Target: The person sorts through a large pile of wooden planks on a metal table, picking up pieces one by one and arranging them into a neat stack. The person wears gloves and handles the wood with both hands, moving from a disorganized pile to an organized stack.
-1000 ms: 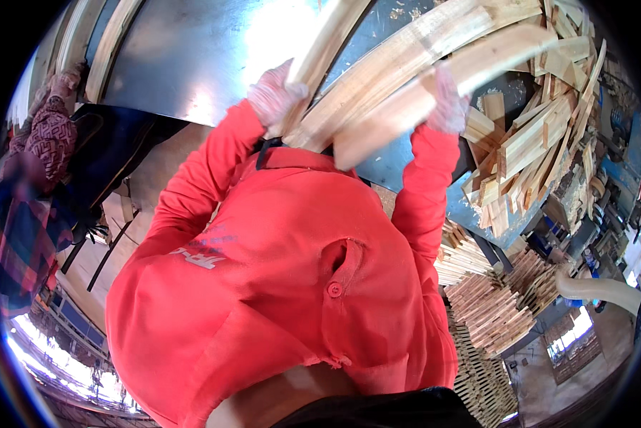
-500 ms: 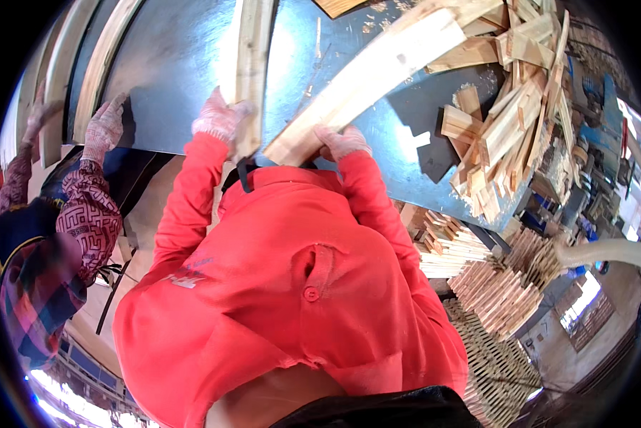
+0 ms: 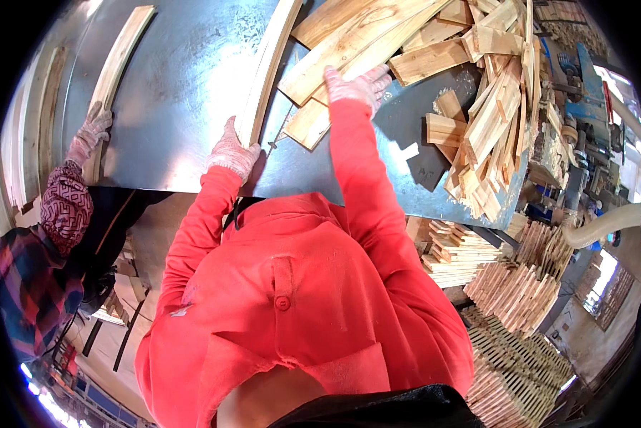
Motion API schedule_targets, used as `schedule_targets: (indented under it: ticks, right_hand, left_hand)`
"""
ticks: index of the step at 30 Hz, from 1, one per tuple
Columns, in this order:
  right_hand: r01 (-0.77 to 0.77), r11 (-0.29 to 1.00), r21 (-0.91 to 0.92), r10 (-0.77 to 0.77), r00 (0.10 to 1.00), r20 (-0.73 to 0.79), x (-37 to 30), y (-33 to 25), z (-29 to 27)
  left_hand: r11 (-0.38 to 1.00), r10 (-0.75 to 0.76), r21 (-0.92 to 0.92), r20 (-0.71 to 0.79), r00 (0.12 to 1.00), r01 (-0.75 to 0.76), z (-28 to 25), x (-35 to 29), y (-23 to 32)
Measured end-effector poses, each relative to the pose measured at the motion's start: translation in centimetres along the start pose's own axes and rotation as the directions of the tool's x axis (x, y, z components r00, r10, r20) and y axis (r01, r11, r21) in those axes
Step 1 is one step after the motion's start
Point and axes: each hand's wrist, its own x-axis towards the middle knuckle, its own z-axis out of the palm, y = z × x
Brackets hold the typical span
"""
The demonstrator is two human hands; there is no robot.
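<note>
One long, pale wooden strip is touched at its near end by the gloved left hand; the strip is laid lengthwise on a blue-grey metal surface, and its far end is cut off by the upper edge of the view. The left thumb is pointed away from the body; whether the strip is gripped cannot be told. Just to the right, several overlapping boards are partly covered by the gloved right hand, its palm turned down, its fingers spread and clasped around nothing. Farther right, a loose pile of offcuts is heaped on the same surface. At far left, a second strip is touched near its end by a co-worker's gloved hand. A red shirt is worn by the person. At lower right, stacks of wooden slats are seen, with a pale hose nearby.
</note>
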Motion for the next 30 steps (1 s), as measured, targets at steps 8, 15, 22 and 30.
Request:
schedule_targets:
  ticks: [8,15,22,30]
  right_hand:
    - [-0.189,0.929,0.317,0.036,0.901,0.431,3.3,4.9,-2.6]
    - [0.019,0.984,0.177,-0.041,0.992,0.122,5.1,14.9,-4.2]
    - [0.000,0.689,0.725,-0.125,0.985,0.119,4.0,8.0,-12.0]
    - [0.943,0.333,0.005,-0.900,0.317,0.299,7.6,-3.8,-17.2]
  left_hand:
    - [0.816,0.143,-0.556,-0.066,0.987,-0.156,0.2,2.9,-8.0]
    - [0.853,0.124,-0.481,-0.187,0.974,-0.201,1.6,3.5,-9.3]
    - [0.980,-0.030,0.184,-0.224,0.974,0.072,-4.9,2.1,-9.8]
    - [0.808,0.576,0.410,-0.701,0.422,-0.423,-7.7,1.2,-8.4]
